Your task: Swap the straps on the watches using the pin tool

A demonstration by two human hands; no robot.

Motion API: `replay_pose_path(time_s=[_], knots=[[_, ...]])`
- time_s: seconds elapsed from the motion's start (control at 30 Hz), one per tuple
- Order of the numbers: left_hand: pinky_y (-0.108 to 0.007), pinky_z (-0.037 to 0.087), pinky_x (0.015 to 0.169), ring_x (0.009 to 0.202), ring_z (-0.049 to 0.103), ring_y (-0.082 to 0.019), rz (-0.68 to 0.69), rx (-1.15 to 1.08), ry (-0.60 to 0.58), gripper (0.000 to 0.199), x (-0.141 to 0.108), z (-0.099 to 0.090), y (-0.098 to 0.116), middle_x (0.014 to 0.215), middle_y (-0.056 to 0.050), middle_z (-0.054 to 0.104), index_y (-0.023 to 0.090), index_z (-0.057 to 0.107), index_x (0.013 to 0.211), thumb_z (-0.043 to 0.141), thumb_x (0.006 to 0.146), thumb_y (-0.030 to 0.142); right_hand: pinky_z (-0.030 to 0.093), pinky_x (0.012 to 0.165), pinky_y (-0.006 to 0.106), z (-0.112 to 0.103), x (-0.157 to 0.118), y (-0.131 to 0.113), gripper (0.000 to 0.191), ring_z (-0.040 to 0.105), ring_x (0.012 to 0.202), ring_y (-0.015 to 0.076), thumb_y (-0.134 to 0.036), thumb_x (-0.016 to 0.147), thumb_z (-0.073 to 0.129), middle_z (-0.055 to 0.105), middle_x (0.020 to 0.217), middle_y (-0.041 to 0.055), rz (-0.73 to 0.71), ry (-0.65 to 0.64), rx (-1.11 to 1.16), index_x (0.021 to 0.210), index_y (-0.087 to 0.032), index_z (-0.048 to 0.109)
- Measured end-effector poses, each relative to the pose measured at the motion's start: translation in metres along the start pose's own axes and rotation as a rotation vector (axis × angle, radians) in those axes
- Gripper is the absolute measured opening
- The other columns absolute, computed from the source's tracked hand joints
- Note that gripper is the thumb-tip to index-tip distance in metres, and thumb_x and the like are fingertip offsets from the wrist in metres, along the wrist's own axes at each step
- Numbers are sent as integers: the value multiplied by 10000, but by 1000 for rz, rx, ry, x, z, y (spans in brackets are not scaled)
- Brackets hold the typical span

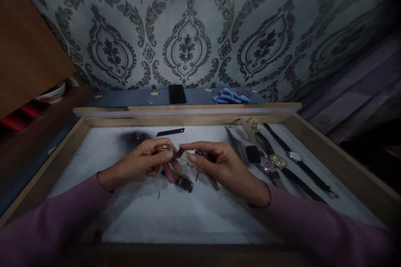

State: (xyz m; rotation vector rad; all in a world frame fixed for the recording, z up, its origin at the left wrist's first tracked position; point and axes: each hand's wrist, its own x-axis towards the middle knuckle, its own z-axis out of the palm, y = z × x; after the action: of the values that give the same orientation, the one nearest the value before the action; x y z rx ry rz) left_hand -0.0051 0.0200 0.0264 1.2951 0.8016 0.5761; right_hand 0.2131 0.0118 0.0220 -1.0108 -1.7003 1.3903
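Note:
Over a shallow wooden tray (pixel 84 133) with a whitish bottom, my two hands meet near the middle. My left hand (pixel 146 157) is closed on a wristwatch (pixel 164 148), its round metal case showing between thumb and fingers. A dark strap end with a shiny clasp (pixel 184 184) hangs below that hand; whether it belongs to the watch I cannot tell. My right hand (pixel 221 162) pinches a beige and brown watch strap (pixel 185 156) close to the left fingertips. A pale strap end (pixel 212 181) sticks out beneath the right hand.
Right of my hands lie several wristwatches, among them a square smartwatch (pixel 250 154) and a gold-faced watch (pixel 278 161). A black blade (pixel 171 132) rests near the tray's back edge. Behind the tray are a phone (pixel 177 94) and a blue cloth (pixel 231 96).

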Motion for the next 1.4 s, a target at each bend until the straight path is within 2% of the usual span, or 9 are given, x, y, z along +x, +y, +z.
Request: replay_pose_path(time_s=[0.13,0.27,0.33,0.43,0.53,0.73,0.97,1.1,1.4], knots=[[-172,205,406,558,631,-113,28,48,14,306,1,1,0,739,-48,696,169,544,891,527,934,471,301,400,195,0,0,-2,360,350,435,66,-377,857,625,564,574,-21,-24,-10,-12,1127,-160,724],[-167,267,416,448,514,-61,74,129,15,298,0,-1,1,642,12,628,168,550,905,504,948,459,475,566,223,0,0,-5,295,566,618,118,-357,857,635,705,768,32,-101,-19,-41,1070,-189,752],[-170,318,437,457,490,-59,93,150,11,273,-1,-1,1,661,19,615,168,551,938,503,952,436,498,614,236,0,0,-5,293,604,677,134,-351,862,631,725,820,40,-121,-15,-71,1077,-191,750],[-179,366,482,501,481,-62,129,188,9,223,-3,-1,2,707,14,607,163,549,978,514,953,381,480,558,231,-1,-1,-3,319,588,611,129,-354,882,608,707,736,32,-123,-5,-126,1119,-180,733],[-186,367,502,521,471,-62,146,212,4,185,-3,0,3,725,13,591,155,539,981,522,950,337,506,594,248,-3,-2,-1,326,627,668,157,-364,894,597,690,681,31,-150,0,-162,1128,-178,727],[-194,363,521,550,485,-65,166,228,-8,164,-4,-1,3,746,7,591,153,531,981,501,962,313,536,678,263,-3,-3,-2,290,670,771,170,-296,910,572,742,829,49,-231,-20,-222,1135,-193,722],[-204,385,541,568,495,-74,179,219,-24,162,-5,0,5,748,6,588,156,528,959,501,961,317,544,683,265,-3,-3,-1,296,685,781,179,-289,921,559,749,805,56,-261,-26,-285,1152,-182,711],[-212,397,559,591,509,-83,195,214,-35,174,-6,0,5,759,2,588,156,531,963,505,959,328,546,714,268,-2,-3,0,296,694,827,180,-253,916,552,762,897,65,-275,-30,-281,1157,-178,706],[-224,405,584,613,507,-92,196,217,-40,153,-5,0,7,763,1,581,154,532,946,506,955,304,558,717,259,-1,-3,-1,291,702,858,181,-246,913,556,767,893,60,-278,-26,-289,1152,-180,710]])
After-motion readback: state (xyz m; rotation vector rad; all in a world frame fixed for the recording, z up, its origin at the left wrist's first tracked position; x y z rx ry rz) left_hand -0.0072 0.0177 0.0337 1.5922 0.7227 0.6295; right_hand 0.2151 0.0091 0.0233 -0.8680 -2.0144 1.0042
